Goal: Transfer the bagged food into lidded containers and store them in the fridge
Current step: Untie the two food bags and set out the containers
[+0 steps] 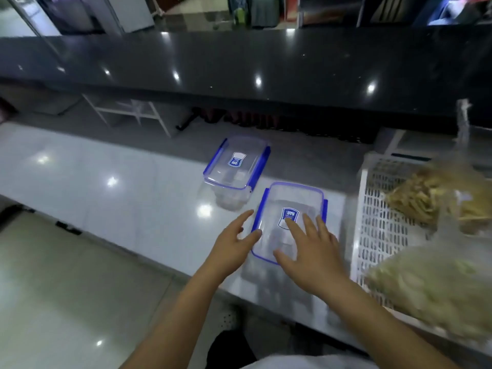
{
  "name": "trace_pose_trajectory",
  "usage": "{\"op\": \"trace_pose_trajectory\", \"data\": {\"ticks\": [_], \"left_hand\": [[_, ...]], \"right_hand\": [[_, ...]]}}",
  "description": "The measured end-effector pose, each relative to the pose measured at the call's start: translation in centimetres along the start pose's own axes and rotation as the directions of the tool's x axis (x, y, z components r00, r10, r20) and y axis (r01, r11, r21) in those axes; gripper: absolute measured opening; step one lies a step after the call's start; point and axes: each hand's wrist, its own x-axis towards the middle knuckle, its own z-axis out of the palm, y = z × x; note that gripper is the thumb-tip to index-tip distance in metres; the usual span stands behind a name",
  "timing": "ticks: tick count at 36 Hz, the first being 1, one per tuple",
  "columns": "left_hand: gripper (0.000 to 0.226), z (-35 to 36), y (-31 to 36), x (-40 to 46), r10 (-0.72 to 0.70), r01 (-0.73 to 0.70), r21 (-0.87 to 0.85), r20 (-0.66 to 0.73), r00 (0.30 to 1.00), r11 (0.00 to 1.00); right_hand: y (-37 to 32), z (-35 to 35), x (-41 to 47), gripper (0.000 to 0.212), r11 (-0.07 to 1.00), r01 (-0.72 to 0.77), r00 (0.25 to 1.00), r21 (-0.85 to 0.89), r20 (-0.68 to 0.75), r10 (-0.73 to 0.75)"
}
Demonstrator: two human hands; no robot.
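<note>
Right hand [311,251] flat on near container [290,222], left hand [234,243] beside it

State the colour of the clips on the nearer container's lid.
Blue, on a clear lid; shown in the head view.

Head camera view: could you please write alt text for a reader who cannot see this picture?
A person's left hand and right hand reach with straight fingers onto the nearer lidded container on a white counter. A second lidded container stands farther back, and a white basket at right holds two bags of food.
</note>
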Motion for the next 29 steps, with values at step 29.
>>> {"op": "trace_pose_trajectory", "data": {"ticks": [29], "left_hand": [[0.041, -9.7, -6.6, 7.8, -0.025, 0.247, -0.319, 0.567, 0.823, 0.915]], "right_hand": [[-6.9, 5.8, -4.8, 0.032, -0.073, -0.117, 0.670, 0.990, 0.133, 0.731]]}}
